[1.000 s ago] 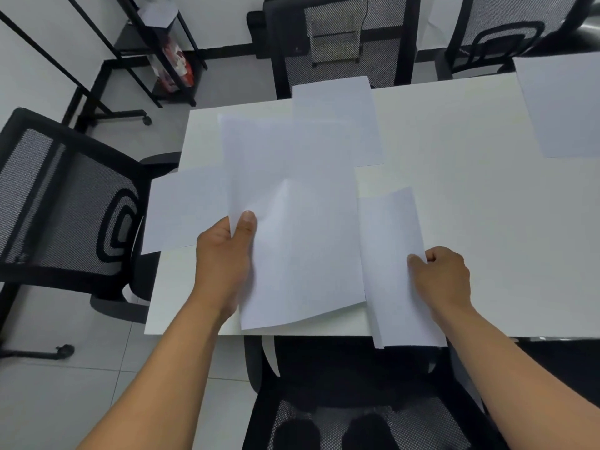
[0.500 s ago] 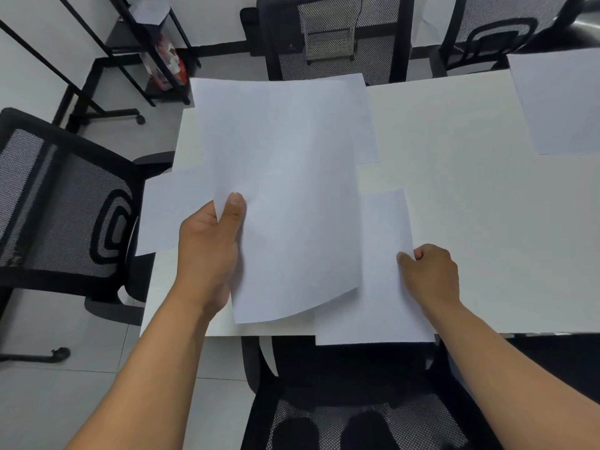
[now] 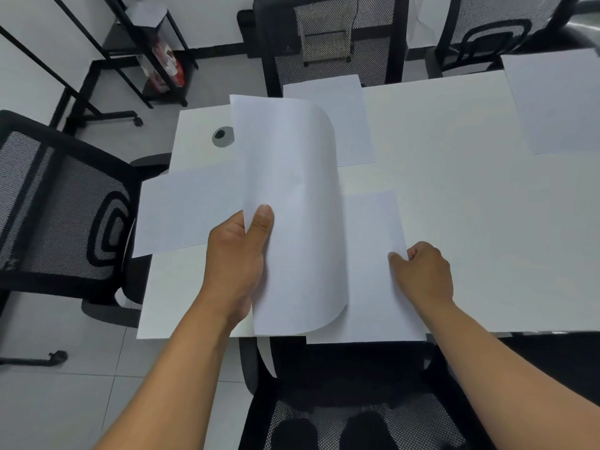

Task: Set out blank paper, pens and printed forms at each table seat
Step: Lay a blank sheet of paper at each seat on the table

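My left hand (image 3: 238, 254) grips a stack of blank white paper (image 3: 292, 206) by its left edge, thumb on top; the stack's right side curls downward above the table. A single blank sheet (image 3: 373, 280) lies flat at the near table edge, and my right hand (image 3: 422, 274) pinches its right edge. Other blank sheets lie on the white table (image 3: 454, 206): one at the left seat (image 3: 188, 209), one at the far seat (image 3: 347, 125), one at the far right (image 3: 558, 102). No pens or printed forms are in view.
Black mesh chairs stand at the left (image 3: 65, 206), at the far side (image 3: 328, 37) and far right (image 3: 496, 30), and one right below me (image 3: 341, 401). A grey cable grommet (image 3: 223, 136) sits in the table's left corner. A black metal rack (image 3: 152, 50) stands on the floor.
My left hand has lifted the stack and swung it left and up, curling its right side down. The single sheet under my right hand now lies flat and fully shown, and the grommet is uncovered.
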